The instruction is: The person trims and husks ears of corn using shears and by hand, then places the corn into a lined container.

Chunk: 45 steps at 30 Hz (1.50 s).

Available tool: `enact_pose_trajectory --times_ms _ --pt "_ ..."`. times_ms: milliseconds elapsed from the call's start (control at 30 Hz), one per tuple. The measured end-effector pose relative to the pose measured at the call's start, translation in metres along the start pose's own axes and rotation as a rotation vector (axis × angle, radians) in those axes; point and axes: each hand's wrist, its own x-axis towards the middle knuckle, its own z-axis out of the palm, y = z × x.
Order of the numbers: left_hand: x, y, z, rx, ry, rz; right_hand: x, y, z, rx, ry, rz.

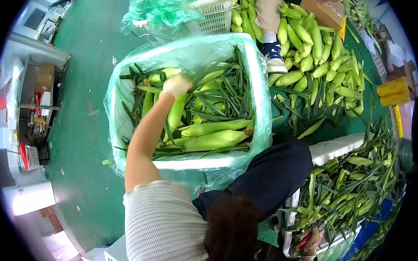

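My left hand (177,84), pale and smeared by motion, is over the corn in a foam box (260,100) lined with green plastic film. Its fingers cannot be made out. Green unhusked ears (213,141) lie in this box among long loose leaves (219,91). At the lower right, my right hand (313,242), in a soiled glove, is closed on a red-handled cutting tool (303,240). That hand is beside a second white box (290,216) heaped with husk leaves and stalks (340,190).
Another person's leg and blue shoe (273,57) stand by a large corn pile (317,60). A white basket (212,22) with green plastic film (162,11) is at the top. Shelving (39,107) lines the left side. My dark-trousered knee (281,165) lies between the boxes.
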Motion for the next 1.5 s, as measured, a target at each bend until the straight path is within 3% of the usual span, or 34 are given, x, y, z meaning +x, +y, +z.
enact_pose_trajectory --times_ms 33,100,200,233,300,333,367,400,433,500,533,567,633,667,733,833,900,1067,1167,1233,1300,1333,1367,1433,1467,1500 --pt "-0.019 -0.009 0.013 0.047 -0.096 -0.109 -0.005 0.003 -0.001 -0.006 0.012 0.006" --pt "-0.014 -0.038 0.069 -0.014 0.066 -0.18 -0.006 0.008 -0.007 -0.064 0.029 -0.074" --pt "-0.031 -0.024 0.057 -0.175 0.096 -0.275 -0.026 -0.003 -0.005 -0.036 0.025 -0.128" --pt "-0.04 -0.013 0.047 -0.176 0.099 -0.253 -0.035 -0.014 -0.004 -0.186 0.112 -0.134" --pt "-0.061 0.008 0.019 -0.601 0.164 0.167 -0.045 -0.006 -0.014 -0.392 0.206 -0.228" --pt "-0.08 0.034 -0.005 -0.697 0.308 0.263 -0.052 -0.002 -0.015 -0.251 0.194 -0.303" --pt "-0.104 0.061 -0.029 -0.798 0.441 0.363 -0.074 -0.04 0.006 -0.581 0.287 -0.215" --pt "-0.114 0.085 -0.055 -0.958 0.374 0.52 -0.079 -0.043 0.006 -0.585 0.19 -0.254" --pt "-0.129 0.115 -0.084 -1.114 0.287 0.681 -0.086 -0.047 0.019 -0.655 0.228 -0.477" --pt "-0.176 0.192 -0.109 -1.554 0.304 0.846 -0.106 -0.083 0.051 -0.578 0.058 -0.517" --pt "-0.179 0.227 -0.111 -1.632 0.34 0.726 -0.112 -0.103 0.069 -0.52 -0.011 -0.433" --pt "-0.221 0.264 -0.109 -1.764 0.145 0.742 -0.106 -0.107 0.082 -0.568 -0.064 -0.527" --pt "-0.246 0.319 -0.069 -1.9 -0.071 0.823 -0.101 -0.112 0.107 -0.524 0.054 -0.641" --pt "-0.259 0.343 -0.051 -1.962 -0.201 0.718 -0.095 -0.118 0.112 -0.392 0.027 -0.482" --pt "-0.305 0.364 -0.015 -1.935 -0.322 0.62 -0.078 -0.117 0.109 -0.163 0.07 -0.493" --pt "-0.326 0.383 0.028 -1.754 -0.572 0.304 -0.06 -0.119 0.093 -0.142 0.253 -0.432" --pt "-0.349 0.385 0.049 -1.672 -0.54 0.185 -0.056 -0.123 0.079 -0.193 0.365 -0.479" --pt "-0.357 0.392 0.072 -1.571 -0.515 0.132 -0.026 -0.095 0.068 -0.204 0.491 -0.55" --pt "-0.346 0.407 0.063 -1.47 -0.623 0.396 -0.028 -0.062 0.057 -0.04 0.35 -0.338" --pt "-0.338 0.421 0.049 -1.159 -0.348 0.651 -0.034 -0.044 0.035 0.247 0.143 -0.168" --pt "-0.311 0.435 0.064 -0.741 -0.064 1.176 -0.033 -0.028 0.017 0.535 -0.027 -0.272" --pt "-0.347 0.432 0.047 -0.473 -0.027 1.282 -0.038 -0.036 0.011 0.206 0.081 -0.312" --pt "-0.344 0.44 0.057 -0.492 -0.189 1.292 -0.047 -0.046 0.002 -0.117 0.192 -0.339" --pt "-0.352 0.443 0.067 -0.371 -0.164 1.401 -0.065 -0.074 -0.01 -0.266 0.111 -0.438" --pt "-0.36 0.439 0.067 -0.197 0.023 1.446 -0.069 -0.084 -0.014 -0.286 0.074 -0.438" --pt "-0.362 0.44 0.073 -0.227 -0.084 1.477 -0.069 -0.091 -0.018 -0.308 0.037 -0.439"
